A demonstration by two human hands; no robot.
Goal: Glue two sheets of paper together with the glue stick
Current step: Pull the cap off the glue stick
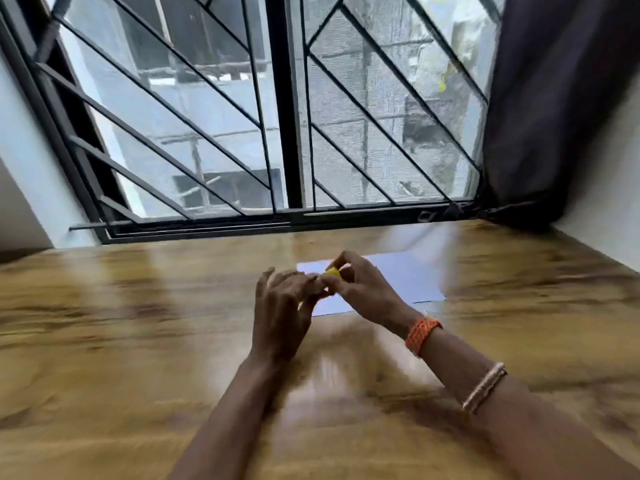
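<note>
Over the worktop [138, 341], I see both hands [322, 289] pinching the glue stick [332, 273]: light, rigid, slick; paper [405, 278] looks flimsy.

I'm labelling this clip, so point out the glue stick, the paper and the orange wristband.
glue stick [333, 273]: head view, yellow part between the fingertips.
paper [408, 275]: head view, bare area right of the hands.
orange wristband [421, 333]: head view, band's middle.
</note>
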